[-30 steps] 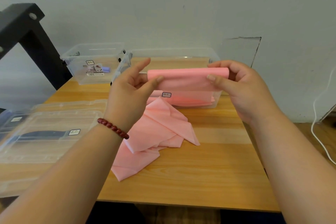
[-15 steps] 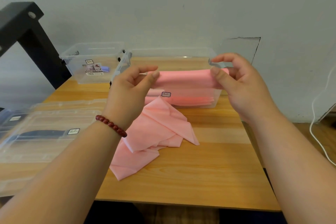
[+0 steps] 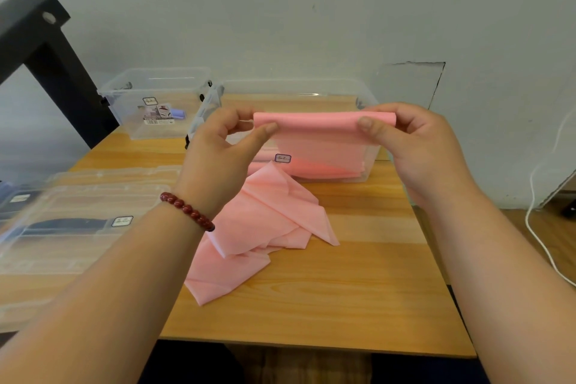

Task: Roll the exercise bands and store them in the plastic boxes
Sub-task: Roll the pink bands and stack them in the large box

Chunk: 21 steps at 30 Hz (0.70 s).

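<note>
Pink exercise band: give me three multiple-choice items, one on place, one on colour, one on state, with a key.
1. The loose tail of the pink band lies: A on the wooden table; B on the floor; C on a chair.
2. The bead bracelet is: A green; B dark red; C white.
3. The band's rolled top is: A lying free; B held one-handed; C pinched by left hand and right hand.
A: the tail drapes on the tabletop. B: red beads circle the left wrist. C: both thumbs press its ends.
</note>
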{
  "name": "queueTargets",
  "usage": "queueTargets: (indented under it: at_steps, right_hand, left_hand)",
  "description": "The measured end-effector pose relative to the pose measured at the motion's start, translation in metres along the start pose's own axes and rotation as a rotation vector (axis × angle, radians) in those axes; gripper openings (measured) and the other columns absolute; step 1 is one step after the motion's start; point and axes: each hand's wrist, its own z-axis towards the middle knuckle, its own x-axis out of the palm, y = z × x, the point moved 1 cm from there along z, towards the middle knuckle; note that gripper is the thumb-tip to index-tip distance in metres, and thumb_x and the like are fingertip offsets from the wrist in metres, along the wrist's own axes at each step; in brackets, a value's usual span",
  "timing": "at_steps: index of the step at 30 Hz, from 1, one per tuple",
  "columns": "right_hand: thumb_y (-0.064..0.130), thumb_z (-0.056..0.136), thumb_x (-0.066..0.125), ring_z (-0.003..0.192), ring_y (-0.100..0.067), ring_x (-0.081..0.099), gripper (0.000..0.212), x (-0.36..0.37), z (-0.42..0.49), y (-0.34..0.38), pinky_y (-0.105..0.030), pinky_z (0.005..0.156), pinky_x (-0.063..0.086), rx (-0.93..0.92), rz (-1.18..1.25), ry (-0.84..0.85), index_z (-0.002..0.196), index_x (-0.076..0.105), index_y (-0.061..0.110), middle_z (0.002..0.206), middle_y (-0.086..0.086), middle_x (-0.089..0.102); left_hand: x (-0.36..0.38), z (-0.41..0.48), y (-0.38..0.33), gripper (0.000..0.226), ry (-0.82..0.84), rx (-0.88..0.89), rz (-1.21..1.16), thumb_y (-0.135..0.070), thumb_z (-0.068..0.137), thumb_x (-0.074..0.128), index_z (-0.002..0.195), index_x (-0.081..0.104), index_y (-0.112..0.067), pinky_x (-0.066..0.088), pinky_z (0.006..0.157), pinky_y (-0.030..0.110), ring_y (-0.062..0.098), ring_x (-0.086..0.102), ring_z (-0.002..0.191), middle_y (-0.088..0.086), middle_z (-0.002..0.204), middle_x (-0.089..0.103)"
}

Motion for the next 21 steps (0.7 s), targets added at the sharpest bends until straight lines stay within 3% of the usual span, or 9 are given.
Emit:
queueTargets:
  at_steps: [3,6,8,10,13,17,19,21]
  right_hand:
    - [0.022,0.087,0.069,0.060,-0.002,0.059,0.009,0.0020,0.0002,-0.0012,-0.017,0.063,0.043,-0.017,-0.012,-0.007,0.086,0.065,0.030,0.053,0.012,0.057]
    - [0.022,0.087,0.069,0.063,-0.001,0.057,0.009,0.0019,0.0000,-0.0005,-0.012,0.063,0.043,-0.025,-0.002,0.003,0.083,0.069,0.031,0.064,0.011,0.061]
    - [0.016,0.085,0.070,0.072,-0.001,0.066,0.013,0.0017,-0.0010,0.0008,-0.015,0.069,0.050,0.022,0.067,0.071,0.093,0.068,0.025,0.075,0.014,0.070]
    - [0.013,0.084,0.071,0.077,-0.003,0.069,0.015,0.0010,-0.0019,0.0007,-0.018,0.073,0.052,0.034,0.053,0.091,0.096,0.068,0.022,0.080,0.013,0.072]
    - [0.018,0.086,0.070,0.079,-0.004,0.065,0.007,-0.0011,-0.0010,-0.0015,-0.017,0.072,0.050,0.013,0.000,0.054,0.089,0.070,0.024,0.080,0.013,0.070]
    - [0.021,0.087,0.070,0.075,0.000,0.063,0.009,-0.0034,0.0016,-0.0029,-0.014,0.070,0.047,-0.001,-0.027,0.024,0.087,0.070,0.030,0.072,0.017,0.068]
    - [0.021,0.088,0.069,0.068,-0.001,0.062,0.011,-0.0024,0.0026,-0.0029,-0.016,0.070,0.045,-0.015,-0.018,0.015,0.086,0.067,0.032,0.060,0.017,0.061]
    - [0.028,0.089,0.068,0.068,-0.005,0.059,0.012,-0.0022,0.0034,-0.0040,-0.022,0.071,0.045,-0.040,-0.033,-0.005,0.079,0.067,0.035,0.063,0.014,0.058]
  left_hand:
    - [0.0017,-0.0009,-0.0037,0.007,0.001,-0.032,-0.097,-0.027,0.091,0.064,0.090,0.064,-0.034,0.051,0.077,0.019,-0.003,0.061,0.078,-0.021,0.076,0.067]
    - [0.0029,-0.0016,-0.0061,0.015,-0.005,-0.039,-0.111,-0.027,0.092,0.063,0.099,0.060,-0.040,0.051,0.082,0.041,0.021,0.059,0.077,-0.002,0.076,0.066]
    - [0.0012,-0.0013,-0.0059,0.016,-0.027,-0.033,-0.124,-0.027,0.092,0.064,0.097,0.063,-0.041,0.051,0.086,0.045,0.021,0.058,0.077,0.004,0.078,0.066]
    - [-0.0006,-0.0012,-0.0054,0.015,-0.025,-0.038,-0.142,-0.025,0.089,0.068,0.096,0.066,-0.038,0.052,0.089,0.042,0.013,0.061,0.080,0.008,0.083,0.069]
    - [-0.0014,-0.0007,-0.0039,0.023,0.019,-0.043,-0.150,-0.019,0.087,0.070,0.100,0.066,-0.037,0.053,0.090,0.027,0.004,0.066,0.086,-0.007,0.085,0.072]
    - [-0.0002,-0.0006,-0.0032,0.009,0.017,-0.038,-0.106,-0.024,0.089,0.067,0.093,0.068,-0.033,0.049,0.082,0.017,-0.005,0.063,0.082,-0.025,0.077,0.069]
    - [0.0012,-0.0007,-0.0030,0.006,0.003,-0.040,-0.094,-0.027,0.089,0.067,0.090,0.068,-0.034,0.046,0.076,0.012,-0.007,0.062,0.079,-0.027,0.074,0.067]
    - [0.0030,-0.0007,-0.0043,0.009,0.002,-0.036,-0.108,-0.026,0.090,0.065,0.093,0.067,-0.034,0.047,0.074,0.011,-0.008,0.062,0.078,-0.026,0.075,0.068]
